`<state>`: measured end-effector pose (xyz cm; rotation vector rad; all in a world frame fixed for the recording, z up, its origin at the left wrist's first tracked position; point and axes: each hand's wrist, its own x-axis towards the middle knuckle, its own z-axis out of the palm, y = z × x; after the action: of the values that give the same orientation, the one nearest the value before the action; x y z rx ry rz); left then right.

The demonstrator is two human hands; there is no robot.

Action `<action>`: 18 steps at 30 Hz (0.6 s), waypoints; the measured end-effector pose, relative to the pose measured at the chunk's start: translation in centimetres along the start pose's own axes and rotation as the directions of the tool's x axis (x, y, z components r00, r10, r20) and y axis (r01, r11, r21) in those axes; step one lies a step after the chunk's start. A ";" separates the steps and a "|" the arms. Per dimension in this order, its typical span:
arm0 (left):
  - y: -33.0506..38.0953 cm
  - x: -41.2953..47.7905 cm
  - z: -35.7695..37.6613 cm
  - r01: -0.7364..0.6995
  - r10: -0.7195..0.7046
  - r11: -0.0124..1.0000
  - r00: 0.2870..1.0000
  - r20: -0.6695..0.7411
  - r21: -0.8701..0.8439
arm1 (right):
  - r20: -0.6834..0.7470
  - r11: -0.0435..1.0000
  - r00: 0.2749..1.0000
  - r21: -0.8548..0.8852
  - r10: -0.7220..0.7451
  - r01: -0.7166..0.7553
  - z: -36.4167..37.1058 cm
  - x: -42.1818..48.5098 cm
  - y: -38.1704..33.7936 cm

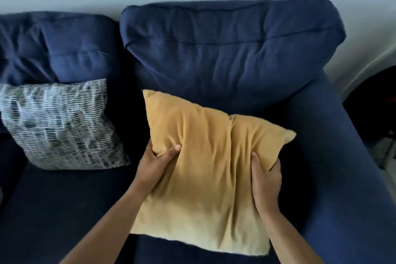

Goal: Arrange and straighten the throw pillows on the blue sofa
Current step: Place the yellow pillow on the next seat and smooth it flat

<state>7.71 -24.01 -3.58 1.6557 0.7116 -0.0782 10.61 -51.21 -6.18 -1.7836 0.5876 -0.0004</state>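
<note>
A mustard-yellow throw pillow (203,169) is held over the right seat of the blue sofa (225,53), tilted with its far corner to the upper left. My left hand (156,165) pinches its left edge, thumb pressed into the fabric. On the pillow's right edge my right hand (265,182) grips with the fingers wrapped behind. A grey-and-white patterned throw pillow (62,124) leans against the left back cushion, slightly askew.
The sofa's right armrest (340,156) runs along the right side of the seat. Beyond it lies a dark object on the floor (372,113) by the white wall. The left seat cushion (53,210) lies below the patterned pillow.
</note>
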 end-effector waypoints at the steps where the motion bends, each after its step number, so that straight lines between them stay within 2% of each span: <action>1: 1.1 0.1 -0.3 -0.055 0.054 0.998 0.998 -0.014 -0.041 | 0.008 0.999 0.999 0.024 -0.049 0.049 0.2 0.7 -1.8; 5: 4.8 2.0 -0.8 -0.223 0.215 0.965 0.974 -0.071 -0.138 | 0.008 0.973 0.978 0.104 -0.210 0.208 2.1 4.4 -7.6; 8: 6.2 4.4 -0.5 -0.279 0.269 0.946 0.960 -0.083 -0.165 | -0.010 0.951 0.956 0.099 -0.293 0.293 3.7 7.7 -10.1; 11: 6.0 7.0 -0.4 -0.268 0.259 0.948 0.963 -0.076 -0.171 | -0.025 0.945 0.947 0.047 -0.322 0.323 5.3 10.6 -10.8; 18: 3.4 9.9 -0.1 -0.163 0.158 0.979 0.986 -0.055 -0.123 | -0.035 0.953 0.955 -0.089 -0.293 0.289 6.6 13.5 -8.3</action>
<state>17.30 -20.09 -4.83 1.5902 0.6014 0.1178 27.54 -49.00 -4.69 -1.9417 0.3571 -0.2250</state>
